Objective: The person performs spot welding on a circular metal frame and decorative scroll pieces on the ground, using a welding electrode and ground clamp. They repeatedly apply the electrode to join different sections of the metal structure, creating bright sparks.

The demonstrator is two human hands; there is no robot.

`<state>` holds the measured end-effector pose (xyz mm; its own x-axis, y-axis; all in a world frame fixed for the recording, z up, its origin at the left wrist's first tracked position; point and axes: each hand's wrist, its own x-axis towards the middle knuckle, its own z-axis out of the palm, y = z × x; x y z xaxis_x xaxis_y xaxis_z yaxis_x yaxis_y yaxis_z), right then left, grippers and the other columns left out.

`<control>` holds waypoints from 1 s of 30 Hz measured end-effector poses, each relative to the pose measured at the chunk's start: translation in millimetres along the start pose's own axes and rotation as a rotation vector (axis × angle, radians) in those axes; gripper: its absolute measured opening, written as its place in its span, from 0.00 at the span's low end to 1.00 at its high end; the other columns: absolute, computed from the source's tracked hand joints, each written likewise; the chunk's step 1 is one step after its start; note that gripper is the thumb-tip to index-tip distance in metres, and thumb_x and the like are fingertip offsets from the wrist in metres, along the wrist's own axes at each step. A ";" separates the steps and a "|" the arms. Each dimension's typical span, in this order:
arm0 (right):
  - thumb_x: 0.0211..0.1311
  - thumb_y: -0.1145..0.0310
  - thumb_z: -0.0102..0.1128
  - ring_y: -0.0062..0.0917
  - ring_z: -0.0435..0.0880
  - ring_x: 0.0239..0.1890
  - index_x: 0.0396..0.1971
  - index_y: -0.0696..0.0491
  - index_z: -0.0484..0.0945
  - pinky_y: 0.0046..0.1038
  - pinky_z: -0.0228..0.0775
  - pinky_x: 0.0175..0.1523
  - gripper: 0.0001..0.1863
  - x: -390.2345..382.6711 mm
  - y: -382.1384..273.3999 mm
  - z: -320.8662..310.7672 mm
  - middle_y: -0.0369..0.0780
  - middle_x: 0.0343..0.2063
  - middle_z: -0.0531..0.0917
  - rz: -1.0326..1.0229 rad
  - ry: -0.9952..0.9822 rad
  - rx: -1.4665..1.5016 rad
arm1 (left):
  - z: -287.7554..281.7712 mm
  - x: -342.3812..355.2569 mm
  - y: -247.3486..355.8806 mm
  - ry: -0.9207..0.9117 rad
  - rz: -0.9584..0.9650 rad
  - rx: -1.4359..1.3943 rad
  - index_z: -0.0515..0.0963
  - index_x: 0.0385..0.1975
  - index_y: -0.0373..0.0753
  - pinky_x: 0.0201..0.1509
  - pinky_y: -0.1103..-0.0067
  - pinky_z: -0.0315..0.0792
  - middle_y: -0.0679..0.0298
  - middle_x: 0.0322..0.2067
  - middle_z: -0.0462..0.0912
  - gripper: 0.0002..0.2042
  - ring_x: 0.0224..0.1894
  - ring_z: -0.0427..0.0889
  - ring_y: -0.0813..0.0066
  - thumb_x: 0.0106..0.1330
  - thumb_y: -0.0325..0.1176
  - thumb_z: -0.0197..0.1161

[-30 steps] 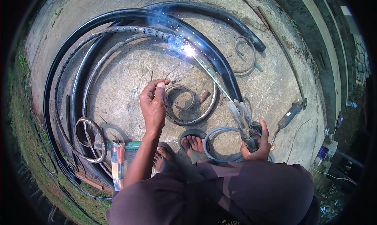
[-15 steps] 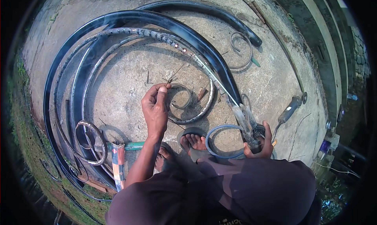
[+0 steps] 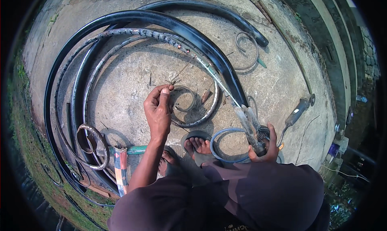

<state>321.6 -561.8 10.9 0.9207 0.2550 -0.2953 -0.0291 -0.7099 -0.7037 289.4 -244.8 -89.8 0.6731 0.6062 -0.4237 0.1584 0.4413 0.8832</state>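
My left hand [image 3: 158,110] pinches a thin dark wire [image 3: 180,73] between thumb and fingertips. Its far end reaches up to a curved, notched metal strip [image 3: 155,34], where small spots glow red. Low on the right, my right hand [image 3: 268,146] is wrapped round the dark handle of a grey two-jawed electrode holder [image 3: 250,126], partly hidden by the fingers. From its jaws a thin pale welding rod [image 3: 219,81] slants up left to the strip, near the glowing spots. A spiral metal scroll [image 3: 193,100] lies just right of my left hand.
Large black curved bars [image 3: 217,49] arch around the strip. An angle grinder [image 3: 298,111] lies at right. A blue cable [image 3: 215,140] loops by my feet. Left of my forearm stands a packet of rods [image 3: 121,170], over a green handle [image 3: 138,150]. A small scroll [image 3: 257,55] lies far right.
My left hand and the wire have shifted slightly left. The welding rod and holder jaws have swung a little left, and smoke over the bars has thinned.
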 end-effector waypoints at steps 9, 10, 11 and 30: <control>0.46 0.78 0.67 0.31 0.85 0.49 0.73 0.55 0.53 0.27 0.76 0.53 0.51 0.8 3.6 2.8 0.49 0.51 0.79 -0.076 0.023 -0.004 | -0.1 0.4 -0.3 0.024 0.010 0.038 0.81 0.44 0.30 0.22 0.86 0.51 0.77 0.20 0.69 0.12 0.21 0.60 0.91 0.75 0.34 0.56; 0.46 0.78 0.67 0.31 0.85 0.49 0.73 0.55 0.53 0.27 0.76 0.53 0.51 1.0 3.2 2.7 0.49 0.51 0.79 -0.078 0.023 -0.002 | 1.5 0.2 0.7 0.028 0.007 0.026 0.81 0.44 0.30 0.22 0.86 0.52 0.77 0.20 0.70 0.12 0.21 0.60 0.91 0.75 0.34 0.56; 0.46 0.78 0.67 0.31 0.85 0.50 0.73 0.55 0.54 0.27 0.76 0.54 0.51 1.4 2.4 2.6 0.49 0.51 0.78 -0.080 0.024 -0.001 | 4.2 -0.6 2.7 0.031 0.004 0.013 0.81 0.44 0.30 0.22 0.86 0.52 0.76 0.20 0.70 0.12 0.21 0.60 0.91 0.75 0.33 0.56; 0.48 0.76 0.70 0.33 0.85 0.50 0.72 0.57 0.53 0.29 0.76 0.55 0.50 -10.1 5.5 -6.5 0.52 0.48 0.83 -0.140 0.157 -0.021 | 0.3 -17.5 2.3 0.021 -0.010 0.029 0.81 0.44 0.32 0.21 0.86 0.51 0.76 0.20 0.71 0.12 0.19 0.61 0.91 0.76 0.35 0.57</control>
<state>314.7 -572.6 14.2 0.9646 0.2480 -0.0902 0.1101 -0.6889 -0.7164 278.2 -254.6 -80.3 0.6561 0.6159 -0.4362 0.1857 0.4285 0.8843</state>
